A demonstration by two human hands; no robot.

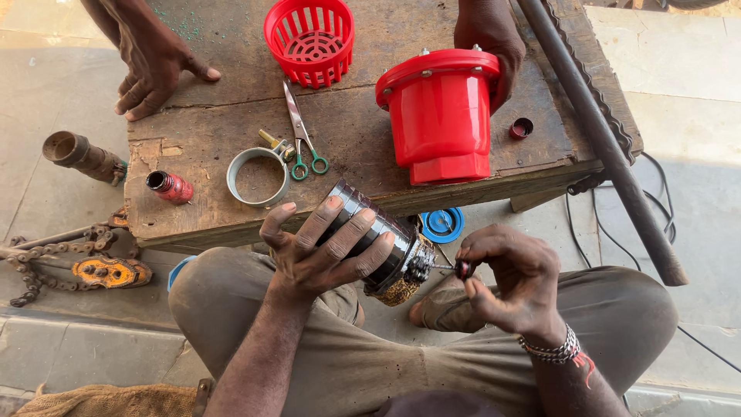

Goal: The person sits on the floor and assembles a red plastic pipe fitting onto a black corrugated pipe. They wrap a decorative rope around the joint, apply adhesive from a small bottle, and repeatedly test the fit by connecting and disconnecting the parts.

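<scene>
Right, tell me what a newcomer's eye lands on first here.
The big red plastic flanged housing on the worn wooden bench, steadied by another person's hand, beside a red slotted plastic basket. Below, the left hand grips a shiny metal cylinder while the right hand works a small brush at its end.

A worn wooden bench (363, 139) sits low on a pale concrete floor (679, 131), sunlit. Left of the bench lies a rusty chain (46, 262); across its right corner leans a dark metal pipe (610, 147).

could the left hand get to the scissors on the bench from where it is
Probably not right away: the left hand is wrapped around the metal pipe. The scissors lie uncovered just beyond it.
</scene>
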